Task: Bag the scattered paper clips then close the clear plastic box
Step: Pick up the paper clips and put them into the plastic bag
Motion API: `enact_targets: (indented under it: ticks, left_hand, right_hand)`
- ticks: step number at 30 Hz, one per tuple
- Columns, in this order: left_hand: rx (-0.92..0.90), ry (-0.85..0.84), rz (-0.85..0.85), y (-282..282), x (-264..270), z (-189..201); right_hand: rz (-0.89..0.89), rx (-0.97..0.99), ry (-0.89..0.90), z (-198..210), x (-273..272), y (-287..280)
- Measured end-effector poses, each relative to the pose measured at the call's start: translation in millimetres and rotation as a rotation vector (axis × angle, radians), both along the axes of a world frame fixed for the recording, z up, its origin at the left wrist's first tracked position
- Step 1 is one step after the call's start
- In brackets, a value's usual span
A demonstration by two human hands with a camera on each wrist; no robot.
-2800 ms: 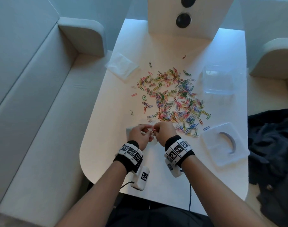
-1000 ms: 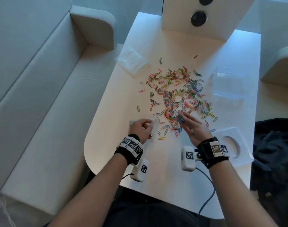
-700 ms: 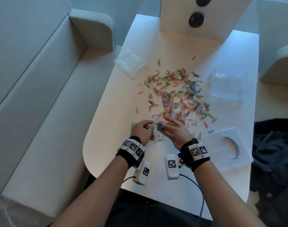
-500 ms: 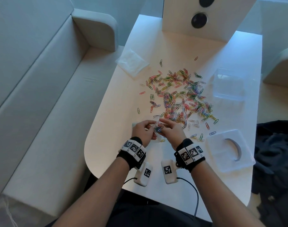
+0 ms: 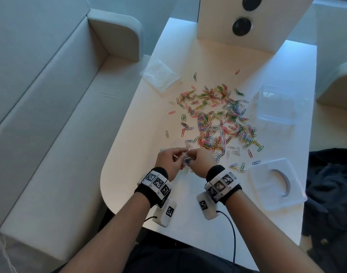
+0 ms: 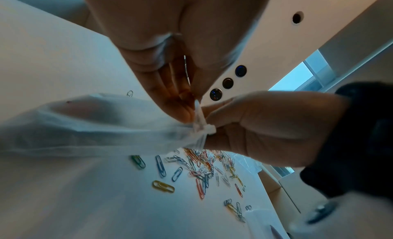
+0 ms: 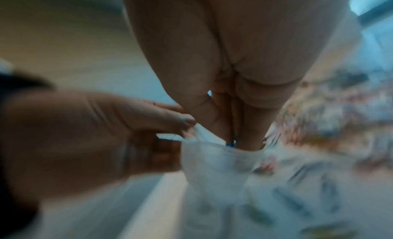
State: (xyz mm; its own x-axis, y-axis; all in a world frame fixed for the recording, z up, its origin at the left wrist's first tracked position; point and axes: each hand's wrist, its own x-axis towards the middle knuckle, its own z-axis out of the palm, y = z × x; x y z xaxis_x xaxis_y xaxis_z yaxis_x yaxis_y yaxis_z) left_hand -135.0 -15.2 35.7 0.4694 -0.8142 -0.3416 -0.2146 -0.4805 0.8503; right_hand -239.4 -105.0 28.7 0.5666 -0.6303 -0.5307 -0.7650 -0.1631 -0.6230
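Many coloured paper clips (image 5: 214, 119) lie scattered across the middle of the white table (image 5: 141, 146). Near the front edge my left hand (image 5: 180, 157) pinches the mouth of a small clear bag (image 6: 95, 125). My right hand (image 5: 193, 158) meets it, its fingertips (image 7: 248, 141) pushed into the bag's (image 7: 219, 163) mouth and pinching a blue clip (image 7: 230, 143). The clear plastic box (image 5: 277, 103) stands open at the right. Its lid (image 5: 275, 184) lies apart, nearer me on the right.
A flat stack of clear bags (image 5: 160, 75) lies at the table's far left edge. A white panel with round black sockets (image 5: 241, 26) stands at the back. A pale sofa (image 5: 50, 115) runs along the left; dark clothing (image 5: 330, 184) lies at the right.
My right hand reached into the near edge of the clip pile, then came back to the bag with clips. The left hand kept hold of the bag in place.
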Motion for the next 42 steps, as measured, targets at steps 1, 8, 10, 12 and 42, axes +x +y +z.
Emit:
enact_targets:
  ticks: [1, 8, 10, 12, 42]
  left_hand:
    - [0.003, -0.026, 0.001, 0.0, 1.9, 0.3]
    - [0.054, -0.019, -0.019, 3.3, 11.2, 0.5]
    - [0.055, -0.061, 0.009, 5.6, 18.5, 1.1]
    - [0.048, -0.084, 0.063, 9.8, 31.5, 4.6]
    - [0.084, 0.034, 0.257, 46.7, 80.4, -0.2]
  right_hand:
    - [-0.057, 0.105, -0.064, 0.3, 1.8, 1.2]
    - [0.107, -0.137, 0.053, 10.9, 14.7, 6.4]
    - [0.212, -0.089, -0.003, 20.0, 18.8, 6.4]
    - [0.116, 0.02, -0.154, 32.7, 18.6, -1.6]
    - [0.795, -0.616, 0.145, -58.6, 21.3, -16.7]
